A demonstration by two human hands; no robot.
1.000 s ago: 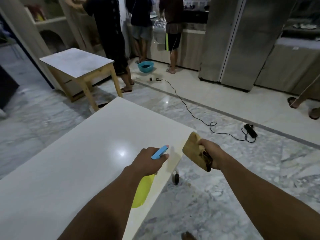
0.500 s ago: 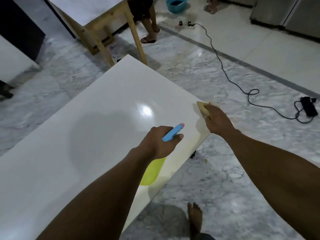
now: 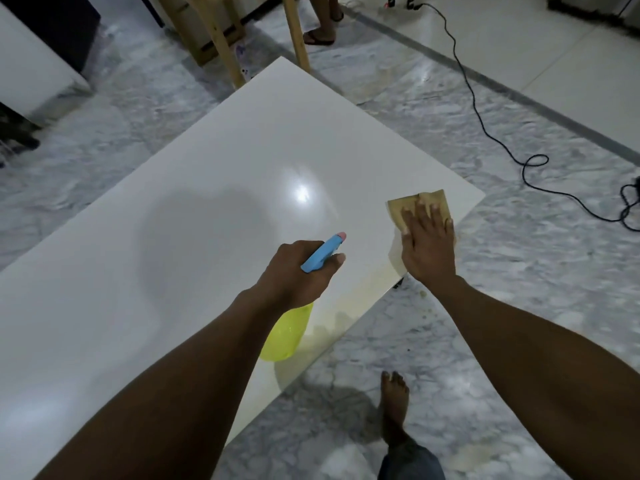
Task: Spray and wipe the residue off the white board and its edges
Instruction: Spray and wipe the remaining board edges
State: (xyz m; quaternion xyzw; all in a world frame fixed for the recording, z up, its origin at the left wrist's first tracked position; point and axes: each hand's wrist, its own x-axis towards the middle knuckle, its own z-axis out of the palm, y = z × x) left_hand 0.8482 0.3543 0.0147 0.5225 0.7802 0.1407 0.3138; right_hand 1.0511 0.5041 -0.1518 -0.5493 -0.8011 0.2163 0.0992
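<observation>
Pressing flat with spread fingers, the right hand (image 3: 428, 242) pins a folded tan cloth (image 3: 408, 206) to the large glossy white board (image 3: 214, 188), just inside the board's right-hand edge and near its far right corner, the palm reaching to that edge. The left hand (image 3: 298, 271) is curled tight around the neck of a translucent yellow spray bottle with a light blue trigger head (image 3: 323, 254), the pink-tipped nozzle aimed across the board toward the cloth and the yellow body hanging below the wrist above the board's near edge. A bright light reflection sits on the board between the two hands and farther off. The board lies low over a grey-veined marble floor (image 3: 519, 271), where a bare foot (image 3: 393, 403) stands close to the near edge and a black power cord (image 3: 485, 129) snakes off to the right; wooden table legs (image 3: 221, 39) stand beyond the far corner
</observation>
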